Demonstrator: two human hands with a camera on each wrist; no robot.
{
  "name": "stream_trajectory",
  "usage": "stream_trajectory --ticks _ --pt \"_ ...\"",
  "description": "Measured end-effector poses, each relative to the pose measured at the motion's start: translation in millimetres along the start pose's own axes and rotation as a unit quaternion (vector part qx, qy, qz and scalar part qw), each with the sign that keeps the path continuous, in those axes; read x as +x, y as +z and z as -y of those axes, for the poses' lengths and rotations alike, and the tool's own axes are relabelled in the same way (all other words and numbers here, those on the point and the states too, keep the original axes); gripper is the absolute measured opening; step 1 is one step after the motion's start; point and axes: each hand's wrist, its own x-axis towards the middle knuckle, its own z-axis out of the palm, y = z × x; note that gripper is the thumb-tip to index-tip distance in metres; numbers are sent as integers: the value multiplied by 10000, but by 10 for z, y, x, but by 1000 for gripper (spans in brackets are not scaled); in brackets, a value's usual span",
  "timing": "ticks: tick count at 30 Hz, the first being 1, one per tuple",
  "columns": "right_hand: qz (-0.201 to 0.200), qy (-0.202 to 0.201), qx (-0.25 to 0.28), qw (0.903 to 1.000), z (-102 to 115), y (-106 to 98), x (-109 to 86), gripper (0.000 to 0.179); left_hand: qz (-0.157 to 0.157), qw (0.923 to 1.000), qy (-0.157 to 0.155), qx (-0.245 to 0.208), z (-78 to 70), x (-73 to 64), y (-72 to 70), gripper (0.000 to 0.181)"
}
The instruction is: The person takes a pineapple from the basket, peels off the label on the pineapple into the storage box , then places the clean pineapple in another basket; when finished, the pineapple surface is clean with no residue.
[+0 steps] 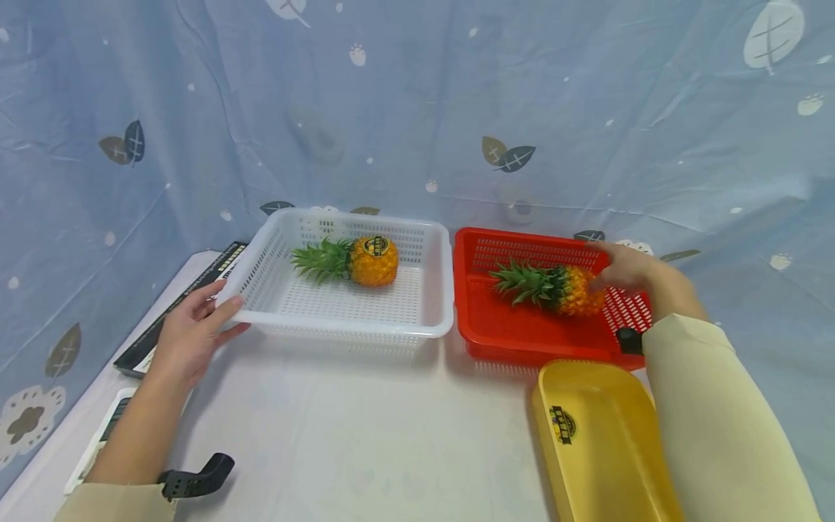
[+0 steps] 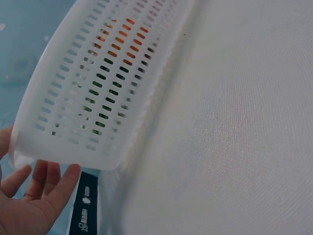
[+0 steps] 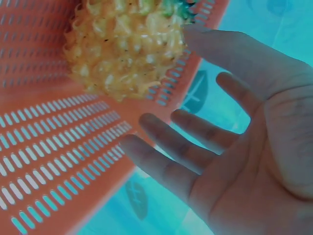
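At the white basket's [image 1: 339, 328] near left corner, my left hand [image 1: 190, 330] holds the rim, one finger over it and others below. The left wrist view shows fingertips [image 2: 73, 171] right at the underside of this white basket [image 2: 63, 142]. A pineapple [image 1: 374, 262] lies on its side inside, leaves to the left. My right hand [image 1: 629, 268] reaches over the red basket's [image 1: 515, 341] right end. In the right wrist view its fingers are spread, the thumb overlapping the edge of a second pineapple [image 3: 122, 54], and they grip nothing. That pineapple's leaves [image 1: 525, 281] point left.
A yellow bin [image 1: 613, 435] with a dark label stands in front of the red basket, under my right sleeve. A long dark box [image 1: 163, 326] lies left of the white basket. Near my left forearm is a pale framed object [image 1: 107, 435]. A patterned blue cloth [image 1: 404, 109] hangs behind.
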Motion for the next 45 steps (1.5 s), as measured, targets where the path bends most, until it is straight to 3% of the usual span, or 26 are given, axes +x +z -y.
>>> stream_trajectory --ticks 6,16,28,45 --pt "-499 -554 2 9972 212 18 -16 84 53 9998 -61 -198 21 -1 -43 83" --pt "-610 -1105 103 9919 704 124 -48 77 121 9991 -294 -289 62 -1 -149 82" --pt "-653 -1576 98 9853 1000 197 -100 73 516 9941 121 -942 96 1 -156 69" --pt "-679 -1779 652 9795 1548 322 -66 65 162 9986 -80 -504 70 32 -46 69"
